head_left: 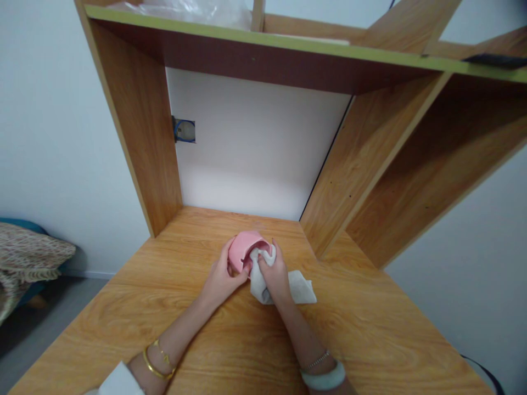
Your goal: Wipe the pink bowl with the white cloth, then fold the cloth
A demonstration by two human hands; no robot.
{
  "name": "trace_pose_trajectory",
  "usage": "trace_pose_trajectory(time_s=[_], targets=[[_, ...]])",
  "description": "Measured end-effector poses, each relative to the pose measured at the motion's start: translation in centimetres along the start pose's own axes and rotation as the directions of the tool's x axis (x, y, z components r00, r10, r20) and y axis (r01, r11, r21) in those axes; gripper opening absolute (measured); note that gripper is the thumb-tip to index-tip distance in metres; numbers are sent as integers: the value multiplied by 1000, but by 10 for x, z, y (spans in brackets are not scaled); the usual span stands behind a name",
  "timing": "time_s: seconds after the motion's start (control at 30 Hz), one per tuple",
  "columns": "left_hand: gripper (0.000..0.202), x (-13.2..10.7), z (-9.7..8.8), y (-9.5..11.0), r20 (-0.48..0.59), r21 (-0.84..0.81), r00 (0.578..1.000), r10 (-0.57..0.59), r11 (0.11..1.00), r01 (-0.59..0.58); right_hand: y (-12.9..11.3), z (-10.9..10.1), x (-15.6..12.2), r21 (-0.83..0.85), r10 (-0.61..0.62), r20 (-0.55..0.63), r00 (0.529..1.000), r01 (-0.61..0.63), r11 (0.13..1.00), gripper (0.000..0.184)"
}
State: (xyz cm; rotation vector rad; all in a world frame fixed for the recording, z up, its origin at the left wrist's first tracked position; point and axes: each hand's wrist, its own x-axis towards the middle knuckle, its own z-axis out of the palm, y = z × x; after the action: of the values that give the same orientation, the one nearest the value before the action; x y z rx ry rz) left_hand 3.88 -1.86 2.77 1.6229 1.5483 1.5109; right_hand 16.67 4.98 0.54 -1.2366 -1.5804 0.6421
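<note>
A pink hollow cup-like container (pixel 242 246) is tilted with its opening toward me, above the wooden desk. My left hand (pixel 222 278) wraps round its left side, the thumb at the lower rim. My right hand (pixel 275 274) grips a light grey cloth (pixel 258 278) and presses part of it at the container's opening. The rest of the cloth hangs below and spreads out to the right of my wrist. What lies deeper inside the container is hidden by the cloth and fingers.
The wooden desk (pixel 164 307) spreads under both arms. Upright panels (pixel 132 120) and a shelf (pixel 263 60) frame the white back wall, which has an open socket box (pixel 184 131). Clear plastic (pixel 197 12) lies on the shelf. A patterned blanket (pixel 33 252) drapes over blue furniture at left.
</note>
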Motion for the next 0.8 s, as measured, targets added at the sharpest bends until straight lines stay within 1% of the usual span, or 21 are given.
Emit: trace_pose_trajectory(time_s=[0.07, 0.13, 0.2, 0.3, 0.37, 0.47, 0.53, 0.6, 0.67, 0.73, 0.8], targets=[[68, 2, -5, 1, -38, 113, 999, -7, 993, 11, -3, -1, 0, -23, 2, 19, 1000, -2, 1000, 63], [65, 3, -10, 3, -43, 219, 999, -27, 975, 35, -5, -4, 1, -63, -17, 33, 999, 19, 998, 65], [63, 2, -13, 5, -19, 285, 999, -47, 957, 50, -6, -7, 2, -104, -50, 45, 998, 55, 993, 66], [63, 2, -16, 7, 40, 331, 998, -38, 943, 22, -5, -11, 3, -130, -97, 68, 993, 106, 986, 64], [64, 2, -18, 7, 84, 322, 996, -2, 946, -26, -4, -12, 3, -125, -124, 87, 988, 134, 983, 62], [62, 3, -20, 4, 99, 275, 993, 61, 958, -86, -2, -10, 1, -101, -141, 113, 984, 153, 983, 57], [60, 4, -20, 0, 77, 262, 995, 56, 962, -74, 0, -7, -1, -81, -135, 105, 985, 144, 986, 55], [60, 4, -18, -3, 67, 248, 997, 26, 968, -41, 1, -5, -2, -60, -119, 80, 990, 124, 990, 53], [67, 3, -15, -5, 84, 202, 996, 22, 979, -39, 3, -4, -2, -35, -91, 43, 995, 93, 995, 52], [78, 2, -10, -7, 121, 126, 991, 55, 990, -71, 6, -2, -2, -5, -64, 9, 998, 64, 998, 51], [83, 2, -5, -8, 132, 63, 988, 84, 994, -93, 8, -1, -2, 22, -50, -1, 999, 50, 999, 50]])
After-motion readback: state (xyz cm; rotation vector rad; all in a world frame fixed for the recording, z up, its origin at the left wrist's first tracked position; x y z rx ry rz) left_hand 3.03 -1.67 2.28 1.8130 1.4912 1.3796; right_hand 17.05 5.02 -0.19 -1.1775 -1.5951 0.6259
